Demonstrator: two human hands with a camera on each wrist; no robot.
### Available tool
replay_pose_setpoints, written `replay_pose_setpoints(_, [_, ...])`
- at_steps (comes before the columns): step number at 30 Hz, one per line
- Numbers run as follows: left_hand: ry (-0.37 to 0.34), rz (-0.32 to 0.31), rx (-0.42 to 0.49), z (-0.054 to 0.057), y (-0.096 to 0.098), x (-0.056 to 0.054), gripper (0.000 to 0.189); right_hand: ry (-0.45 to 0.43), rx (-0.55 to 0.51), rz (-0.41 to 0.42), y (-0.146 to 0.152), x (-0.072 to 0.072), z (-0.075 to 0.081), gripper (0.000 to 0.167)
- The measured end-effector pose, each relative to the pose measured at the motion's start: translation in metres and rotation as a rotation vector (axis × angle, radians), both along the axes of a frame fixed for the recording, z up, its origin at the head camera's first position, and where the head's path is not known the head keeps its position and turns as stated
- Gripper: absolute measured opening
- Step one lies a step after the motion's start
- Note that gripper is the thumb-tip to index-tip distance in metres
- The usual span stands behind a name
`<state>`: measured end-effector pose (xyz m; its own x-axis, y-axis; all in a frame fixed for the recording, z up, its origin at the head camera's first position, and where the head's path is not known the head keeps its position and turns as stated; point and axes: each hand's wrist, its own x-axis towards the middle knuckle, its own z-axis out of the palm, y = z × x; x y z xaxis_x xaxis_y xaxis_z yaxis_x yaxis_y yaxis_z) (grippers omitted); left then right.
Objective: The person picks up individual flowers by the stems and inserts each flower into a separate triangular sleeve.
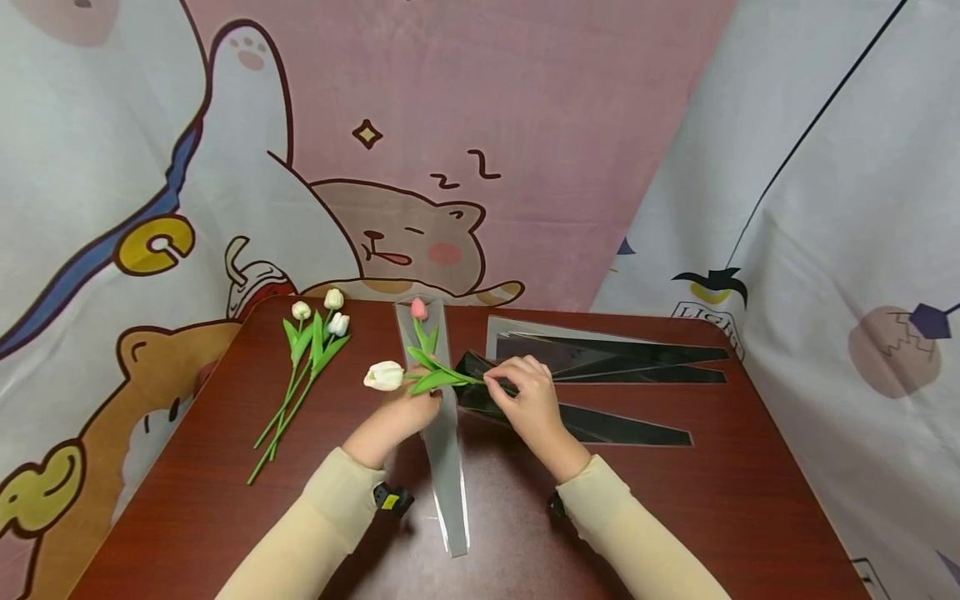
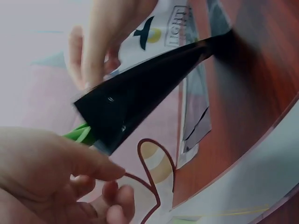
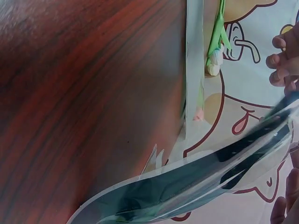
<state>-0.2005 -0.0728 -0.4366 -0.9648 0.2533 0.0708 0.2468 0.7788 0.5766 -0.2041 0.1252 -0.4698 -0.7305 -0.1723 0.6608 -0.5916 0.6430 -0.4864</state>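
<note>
A white tulip (image 1: 384, 376) with green leaves lies crosswise over my left hand (image 1: 408, 408), its stem pointing right. In the left wrist view, the left thumb (image 2: 100, 163) and curled fingers hold the tulip by its leaves, at the mouth of a black flower sleeve (image 2: 126, 102). My right hand (image 1: 528, 396) pinches this sleeve near its wide end, and part of the stem is hidden inside. The sleeve's clear front and dark back show in the right wrist view. Under the left hand, a pink tulip (image 1: 418, 309) rests in a grey-and-clear sleeve (image 1: 450, 483).
Several white tulips (image 1: 300, 367) lie at the table's left. More black sleeves (image 1: 637, 358) are stacked at the back right. The brown table (image 1: 540, 517) ends at a printed cloth backdrop (image 1: 525, 125).
</note>
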Motion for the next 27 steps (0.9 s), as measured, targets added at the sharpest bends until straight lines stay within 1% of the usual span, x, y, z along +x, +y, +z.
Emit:
replay_pose_setpoints(1, [-0.008,-0.001,0.018,0.0005,-0.0019,-0.0013,0.027,-0.004,-0.001,0.000,0.0001,0.0001,-0.0002,0.003])
replay_pose_setpoints(2, [0.000,-0.001,0.041,0.0004,-0.0035,-0.0025,0.020,-0.006,-0.003,0.001,0.0001,0.0001,-0.0002,0.004])
replay_pose_setpoints(4, [0.008,0.011,0.129,-0.0010,-0.0055,-0.0046,0.008,-0.009,-0.007,0.003,0.0000,0.0002,-0.0004,0.004])
replay_pose_setpoints(5, [0.009,0.027,0.179,-0.0019,-0.0062,-0.0052,0.005,-0.010,-0.008,0.004,-0.0001,0.0003,-0.0004,0.004])
replay_pose_setpoints(7, [-0.006,0.063,0.334,-0.0038,-0.0063,-0.0062,0.010,-0.010,-0.010,0.006,-0.0002,0.0004,-0.0004,0.004])
replay_pose_setpoints(10, [-0.046,0.139,0.572,-0.0043,-0.0049,-0.0066,0.019,-0.014,-0.015,0.008,0.0001,0.0004,-0.0006,0.004])
replay_pose_setpoints(12, [-0.098,0.179,0.750,-0.0034,-0.0038,-0.0066,0.023,-0.016,-0.017,0.007,0.0007,0.0001,-0.0007,0.004])
replay_pose_setpoints(13, [-0.122,0.195,0.824,-0.0023,-0.0032,-0.0062,0.024,-0.017,-0.019,0.006,0.0009,0.0000,-0.0006,0.004])
replay_pose_setpoints(16, [-0.177,0.210,0.977,0.0000,-0.0032,-0.0056,0.021,-0.016,-0.023,-0.002,0.0017,-0.0003,-0.0001,0.004])
replay_pose_setpoints(17, [-0.192,0.207,1.018,0.0008,-0.0036,-0.0051,0.023,-0.014,-0.023,-0.005,0.0020,-0.0004,0.0000,0.004])
replay_pose_setpoints(21, [-0.188,0.177,1.074,0.0015,-0.0062,-0.0051,0.027,-0.004,-0.021,-0.009,0.0025,-0.0005,0.0011,0.003])
replay_pose_setpoints(25, [-0.157,0.161,1.105,-0.0009,-0.0078,-0.0058,0.024,0.002,-0.014,-0.010,0.0027,-0.0006,0.0015,0.006])
replay_pose_setpoints(27, [-0.124,0.165,1.122,-0.0022,-0.0077,-0.0057,0.022,0.008,-0.016,-0.010,0.0028,-0.0005,0.0017,0.005])
